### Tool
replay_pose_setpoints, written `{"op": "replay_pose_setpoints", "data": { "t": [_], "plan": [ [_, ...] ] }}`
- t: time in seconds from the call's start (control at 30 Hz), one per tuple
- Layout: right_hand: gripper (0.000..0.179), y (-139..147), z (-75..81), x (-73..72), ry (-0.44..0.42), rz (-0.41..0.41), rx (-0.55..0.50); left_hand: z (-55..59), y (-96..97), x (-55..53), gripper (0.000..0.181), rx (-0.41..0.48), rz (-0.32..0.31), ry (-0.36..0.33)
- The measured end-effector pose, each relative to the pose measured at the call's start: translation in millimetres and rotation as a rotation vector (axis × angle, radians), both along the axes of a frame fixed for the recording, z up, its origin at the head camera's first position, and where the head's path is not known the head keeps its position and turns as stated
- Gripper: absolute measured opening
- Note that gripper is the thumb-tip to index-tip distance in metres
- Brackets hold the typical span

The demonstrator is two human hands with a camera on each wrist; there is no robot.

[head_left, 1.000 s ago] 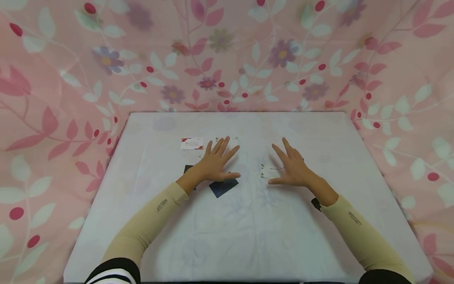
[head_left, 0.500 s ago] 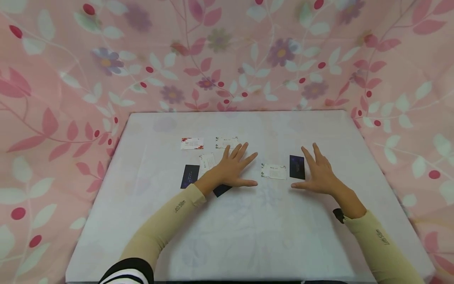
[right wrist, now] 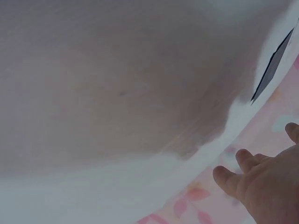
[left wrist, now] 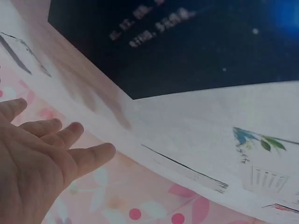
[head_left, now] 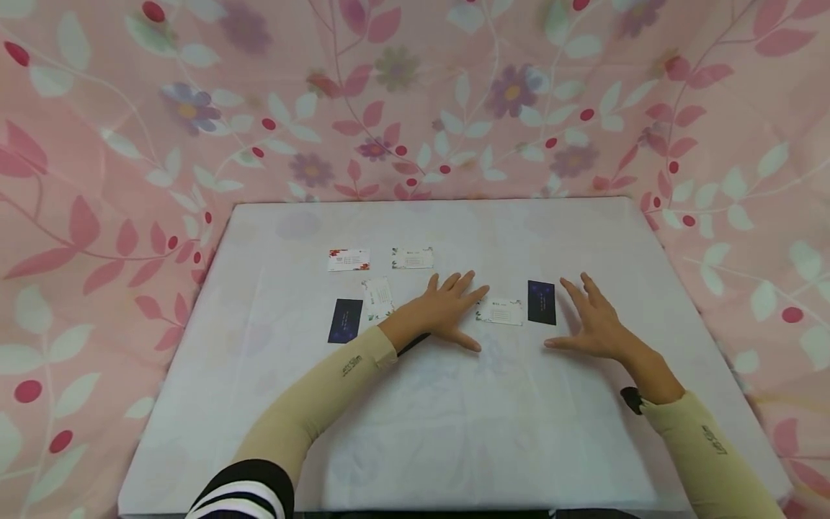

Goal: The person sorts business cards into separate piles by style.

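Note:
My left hand [head_left: 441, 311] hovers with spread fingers over the middle of the table, holding nothing. It partly hides a dark blue card, whose printed face [left wrist: 187, 56] looms large in the left wrist view. Just right of its fingers lies a white card with leafy corners [head_left: 501, 312]. My right hand [head_left: 595, 326], fingers apart and holding nothing, is beside another dark blue card [head_left: 541, 303]. On the left are a third dark card [head_left: 346, 321], a tilted white leafy card [head_left: 378, 298], a white card with red flowers [head_left: 349, 260] and one more white leafy card [head_left: 412, 258].
A white cloth covers the table [head_left: 454, 432]. Pink floral fabric [head_left: 415, 101] rises behind its far edge and along both sides. The cards lie flat and apart on the farther half of the table.
Both hands have moved to the right. The right hand has uncovered the white leafy card and the dark card beside it; the left has uncovered the cards on the left. The cards stay put.

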State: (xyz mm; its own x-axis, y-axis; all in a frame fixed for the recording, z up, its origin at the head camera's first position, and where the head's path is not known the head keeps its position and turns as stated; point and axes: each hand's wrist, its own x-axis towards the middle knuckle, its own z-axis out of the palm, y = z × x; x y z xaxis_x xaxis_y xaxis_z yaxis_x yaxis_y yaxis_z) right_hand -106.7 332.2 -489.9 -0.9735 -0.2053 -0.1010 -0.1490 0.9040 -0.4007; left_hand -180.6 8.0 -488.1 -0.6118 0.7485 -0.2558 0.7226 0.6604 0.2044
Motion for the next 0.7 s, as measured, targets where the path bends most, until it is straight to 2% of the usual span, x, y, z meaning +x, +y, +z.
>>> {"op": "replay_pose_setpoints", "data": {
  "t": [0.1,0.23,0.37,0.5,0.7],
  "plan": [
    [0.117,-5.8,0.8,-2.4,0.022,0.012,-0.026,-0.1,6.2,-3.5,0.112,-0.029,-0.008,-0.004],
    [0.095,-18.9,2.3,-7.6,0.056,0.051,-0.068,-2.5,13.4,-8.1,0.097,-0.024,-0.020,-0.003],
    [0.074,-36.0,3.4,-15.4,0.038,0.115,-0.074,-5.2,19.2,-11.7,0.086,-0.041,-0.015,0.016],
    [0.073,-51.3,3.1,-23.2,0.031,0.167,-0.012,-4.6,23.8,-13.5,0.080,-0.061,0.006,0.026],
    [0.074,-62.0,-1.1,-30.9,0.100,0.248,0.080,-5.1,28.7,-14.4,0.071,-0.067,0.025,0.025]
  ]
}}
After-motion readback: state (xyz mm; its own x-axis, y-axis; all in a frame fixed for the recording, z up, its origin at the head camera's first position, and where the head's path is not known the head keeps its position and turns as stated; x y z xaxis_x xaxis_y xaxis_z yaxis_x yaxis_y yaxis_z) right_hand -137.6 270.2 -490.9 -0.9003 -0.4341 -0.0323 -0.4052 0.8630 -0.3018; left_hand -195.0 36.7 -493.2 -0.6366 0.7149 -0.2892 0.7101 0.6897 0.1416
